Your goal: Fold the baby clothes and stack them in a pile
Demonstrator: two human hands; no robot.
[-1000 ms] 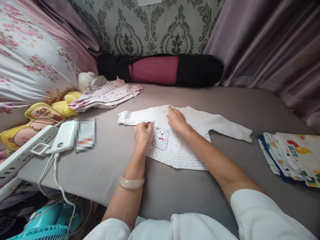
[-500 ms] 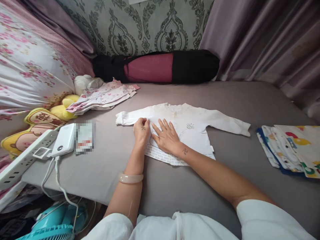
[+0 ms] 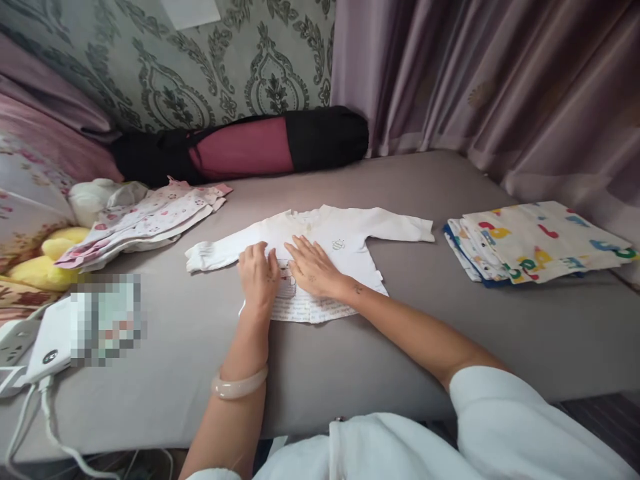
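A small white long-sleeved shirt [image 3: 350, 250] lies spread front up, with a bee picture on its chest and rows of print along the hem. My right hand [image 3: 314, 268] presses flat on its middle, fingers stretched out. Just left of it, my left hand [image 3: 259, 275] rests on the shirt's left side, fingers bent downward and thumb apart from them. No fold of cloth shows between those fingers, though their tips are partly hidden. Both sleeves reach out to the sides, the left cuff bunched.
Folded patterned clothes [image 3: 540, 243] are stacked at the right. Pink-and-white clothes [image 3: 150, 217] lie at the left near plush toys [image 3: 47, 260]. A white power bank [image 3: 57, 337] with cables sits front left. A long black-and-red bag [image 3: 245, 147] lies along the wall.
The view has turned to the right, bringing the folded stack further in. My left hand's fingers have loosened from a closed pinch on the shirt; my right hand stays flat on it.
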